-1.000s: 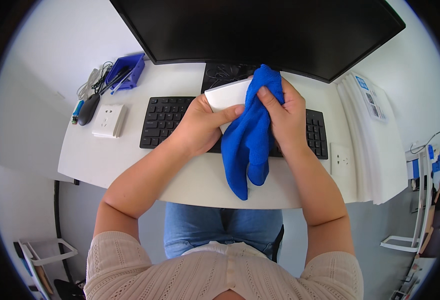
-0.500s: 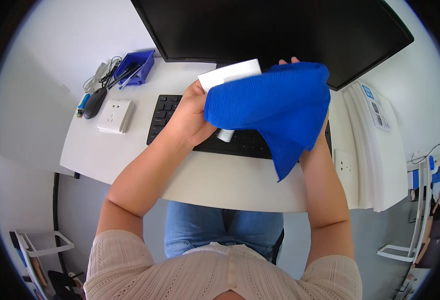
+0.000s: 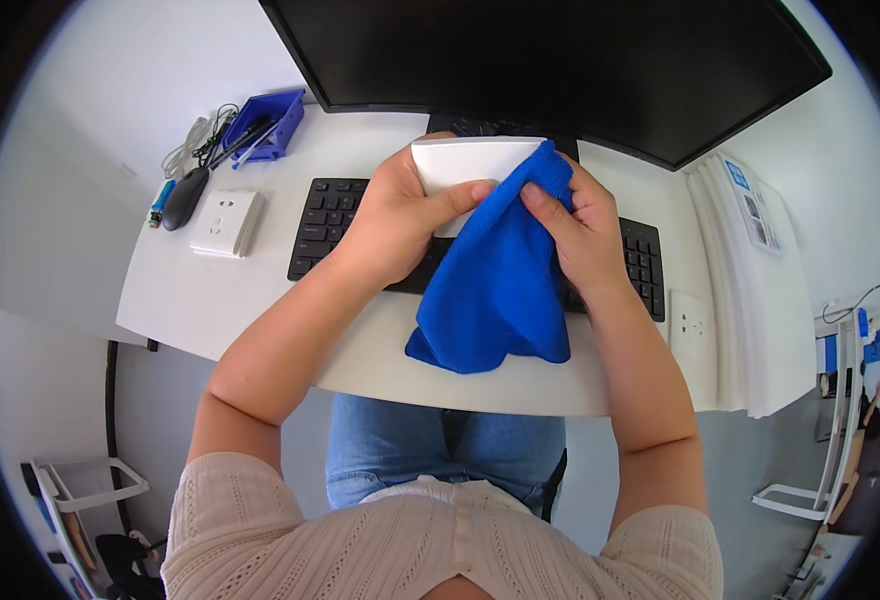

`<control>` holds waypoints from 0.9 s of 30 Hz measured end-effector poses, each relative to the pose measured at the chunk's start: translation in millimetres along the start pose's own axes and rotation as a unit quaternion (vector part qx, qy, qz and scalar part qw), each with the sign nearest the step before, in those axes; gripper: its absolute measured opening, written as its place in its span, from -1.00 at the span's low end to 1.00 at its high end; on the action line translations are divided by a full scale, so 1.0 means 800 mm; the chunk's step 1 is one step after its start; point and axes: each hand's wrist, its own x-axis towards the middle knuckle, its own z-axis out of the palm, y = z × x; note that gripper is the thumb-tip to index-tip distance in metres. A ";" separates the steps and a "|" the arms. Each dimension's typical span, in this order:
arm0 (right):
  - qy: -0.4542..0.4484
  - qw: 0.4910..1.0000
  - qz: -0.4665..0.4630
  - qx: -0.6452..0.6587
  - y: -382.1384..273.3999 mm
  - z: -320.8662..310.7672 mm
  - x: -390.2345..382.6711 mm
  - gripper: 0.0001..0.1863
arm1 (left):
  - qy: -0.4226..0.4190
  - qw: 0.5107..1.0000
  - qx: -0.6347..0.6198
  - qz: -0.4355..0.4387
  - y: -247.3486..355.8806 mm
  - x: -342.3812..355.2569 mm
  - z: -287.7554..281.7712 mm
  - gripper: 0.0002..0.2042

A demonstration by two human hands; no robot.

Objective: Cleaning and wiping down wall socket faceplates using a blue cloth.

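My left hand (image 3: 400,215) grips a white flat panel (image 3: 460,165) by its left side, thumb across the face. The panel is about the size of the wall sockets on the desk; its full face is partly hidden. A blue cloth (image 3: 495,285) covers the panel's right edge and hangs down towards the desk's front. My right hand (image 3: 580,220) pinches the cloth at that edge, thumb on top and fingers behind. Both hands are above a black keyboard (image 3: 325,220).
A large black monitor (image 3: 550,60) stands behind. On the left lie white wall sockets (image 3: 225,222), a black mouse (image 3: 187,198), a blue bin (image 3: 282,120) with tools, and cables. To the right are another socket (image 3: 690,325) and stacked white foam sheets (image 3: 750,300).
The cloth was spread over my right hand and much of the panel; now it hangs lower, bunched at the panel's right edge. More of the panel shows, and my right fingers have come into view.
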 end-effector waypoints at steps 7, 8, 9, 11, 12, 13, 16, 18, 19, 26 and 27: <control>0.118 0.986 0.047 0.105 -0.022 0.010 0.001 -0.57 | -0.083 0.920 0.373 0.088 -0.002 -0.008 0.002 -0.72; 0.146 0.966 0.101 0.187 -0.029 0.012 0.003 -0.54 | -0.118 0.926 0.354 0.066 -0.004 -0.015 0.004 -0.71; 0.208 0.950 0.106 0.208 -0.035 0.013 0.008 -0.50 | -0.079 0.935 0.343 0.036 -0.003 -0.016 0.013 -0.70; 0.233 0.959 -0.010 0.161 -0.024 -0.007 0.010 -0.43 | -0.011 0.965 0.261 0.000 -0.009 -0.012 0.016 -0.69; 0.257 0.953 -0.075 0.142 -0.020 -0.009 0.014 -0.35 | 0.016 0.982 0.189 -0.005 -0.016 -0.004 0.009 -0.68; 0.256 0.953 -0.076 0.141 -0.018 -0.006 0.013 -0.35 | 0.002 0.984 0.178 -0.022 -0.019 0.002 0.002 -0.57; 0.042 0.903 -0.281 -0.321 -0.018 0.018 0.000 -0.39 | -0.092 0.989 0.118 -0.013 -0.036 -0.005 0.002 -0.51; -0.064 0.820 -0.326 -0.466 -0.017 0.059 -0.016 -0.33 | -0.134 0.980 0.139 0.045 -0.043 -0.016 -0.011 -0.46; -0.050 0.812 -0.335 -0.476 -0.021 0.057 -0.013 -0.33 | -0.186 0.958 0.188 0.114 -0.041 -0.015 -0.015 -0.45; 0.127 0.782 -0.354 -0.497 -0.016 0.013 0.004 -0.36 | -0.200 0.975 -0.035 -0.087 -0.025 -0.026 0.000 -0.36; 0.157 0.771 -0.364 -0.498 -0.015 0.007 0.010 -0.44 | -0.235 0.968 -0.052 -0.067 -0.025 -0.024 -0.001 -0.37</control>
